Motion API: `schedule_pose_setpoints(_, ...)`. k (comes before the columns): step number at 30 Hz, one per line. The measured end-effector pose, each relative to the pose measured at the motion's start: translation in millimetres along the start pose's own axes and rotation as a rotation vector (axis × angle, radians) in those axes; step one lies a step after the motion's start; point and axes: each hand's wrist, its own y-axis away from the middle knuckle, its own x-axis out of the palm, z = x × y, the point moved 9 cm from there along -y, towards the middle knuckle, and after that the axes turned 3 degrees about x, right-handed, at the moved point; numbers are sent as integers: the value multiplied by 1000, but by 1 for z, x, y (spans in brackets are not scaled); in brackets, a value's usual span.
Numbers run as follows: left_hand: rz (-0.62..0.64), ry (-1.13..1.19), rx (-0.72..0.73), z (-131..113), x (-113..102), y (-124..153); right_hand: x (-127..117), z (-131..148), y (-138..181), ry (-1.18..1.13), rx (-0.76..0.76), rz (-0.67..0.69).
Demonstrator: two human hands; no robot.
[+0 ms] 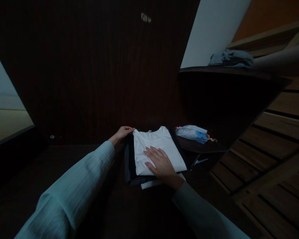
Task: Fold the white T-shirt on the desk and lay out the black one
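Note:
A folded white T-shirt [173, 149] lies neckline away from me on a stack of dark folded clothes [130, 159]. My right hand [161, 164] rests flat on its front with the fingers spread. At the far left corner, my left hand [124, 131] pinches the shirt's shoulder edge between thumb and fingers. Below the stack's near side, the edge of another white cloth [149, 184] sticks out. The dim light hides the details of the lower garments.
Right of the stack, a blue and white plastic packet [192, 133] lies on a dark low shelf [201, 146]. Grey folded cloth [235, 58] sits on the higher shelf. A dark wooden panel [102, 73] stands behind, and wooden slats [271, 142] are at the right.

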Motion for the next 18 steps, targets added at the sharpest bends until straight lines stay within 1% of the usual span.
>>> schedule_pose_setpoints(5, 29, -30, 17, -3, 7, -7, -1, 1, 0, -10, 6, 8)
schedule_pose_setpoints(8, 120, -35, 11, -7, 10, -4, -1, 1, 0, -12, 6, 15)
schedule_pose_setpoints(10, 192, -61, -12, -5, 12, 2, -1, 1, -1, -12, 8, 22)
schedule_pose_setpoints(11, 208, -73, -25, -3, 11, 4, -1, 1, -1, -12, 8, 25)
schedule_pose_setpoints(13, 203, -74, -55, 4, 8, 8, -1, 1, -1, -14, 4, 26)
schedule_pose_setpoints(16, 146, -5, -65, 12, 3, 7, -1, 2, 0, -15, -2, 23)
schedule_pose_setpoints(18, 104, 64, -57, 12, 2, 4, -1, 2, 0, -13, -1, 23)
